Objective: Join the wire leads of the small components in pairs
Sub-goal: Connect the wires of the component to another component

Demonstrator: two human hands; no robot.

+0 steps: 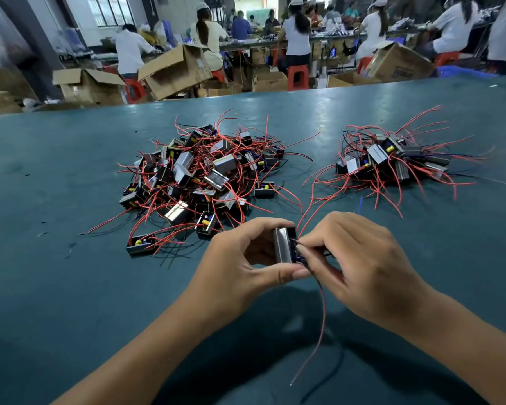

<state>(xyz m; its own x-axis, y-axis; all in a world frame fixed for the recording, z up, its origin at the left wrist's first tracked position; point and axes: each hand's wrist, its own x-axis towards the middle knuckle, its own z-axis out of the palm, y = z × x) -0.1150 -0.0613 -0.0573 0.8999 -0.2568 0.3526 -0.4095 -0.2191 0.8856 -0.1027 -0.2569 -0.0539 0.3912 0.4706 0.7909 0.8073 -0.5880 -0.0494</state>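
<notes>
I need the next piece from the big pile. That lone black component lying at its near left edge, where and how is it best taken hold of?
Probably across the long side walls of the black component, coming from above. It lies flat, open side up, clear of the big pile except for red leads crossing its right end, so a grip on the bare left end should avoid snagging them.

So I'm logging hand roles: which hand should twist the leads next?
Probably the right hand: its fingertips already pinch the leads beside the component, which the left hand grips.
</notes>
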